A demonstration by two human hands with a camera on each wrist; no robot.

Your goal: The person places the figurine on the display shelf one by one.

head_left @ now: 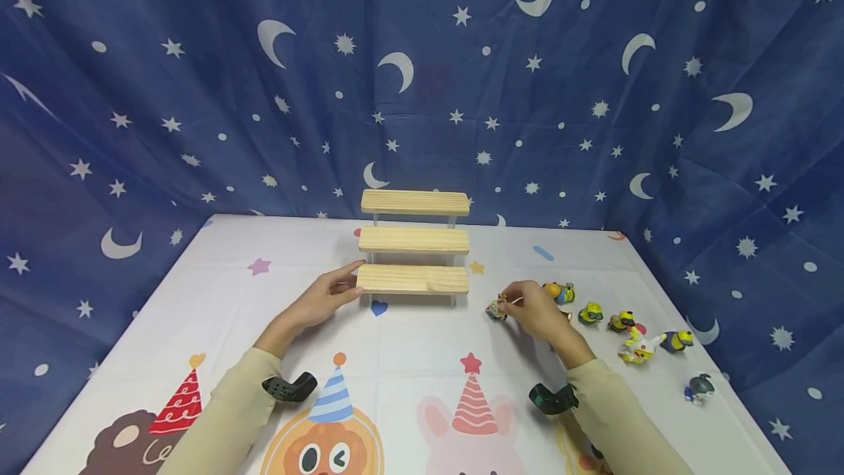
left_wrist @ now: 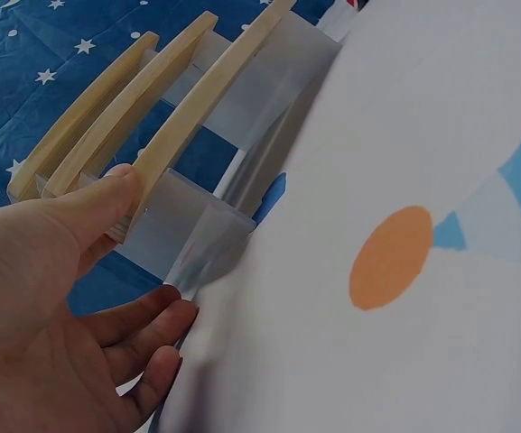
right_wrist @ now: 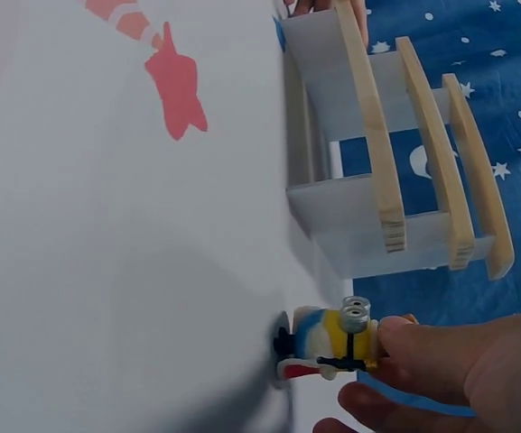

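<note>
Sleeves: pale fabric (head_left: 227, 409) covers both forearms, with a dark wrist device (head_left: 290, 387) at each cuff.
Cloth: white tablecloth (head_left: 395, 372), printed nearest the person with animal heads (head_left: 330, 449) in party hats.
Loose figures, right side: nearest of the larger ones is a dark-headed figure (head_left: 699, 388); beyond it a yellow-and-white figure (head_left: 637, 347) lies beside a yellow-and-blue figure (head_left: 676, 341), with more small yellow figures (head_left: 590, 313) up and to the left, one partly hidden by the wrist.
Right hand (head_left: 537, 311): thumb and fingertips clamped on one small figure.
Held figure (right_wrist: 332, 338): yellow, blue and white with silver goggles, low over the cloth, right of the stand and nearer the person; whether its feet touch cannot be told.
Left hand (head_left: 319, 304): thumb and forefinger hold the left end of the lowest board (head_left: 402, 278); the other fingers hang loosely bent below.
Tiered stand (head_left: 414, 241): three wooden boards rising backward on translucent supports (left_wrist: 287, 81).
Backdrop: blue curtain (head_left: 435, 145) with pale moons and stars.
</note>
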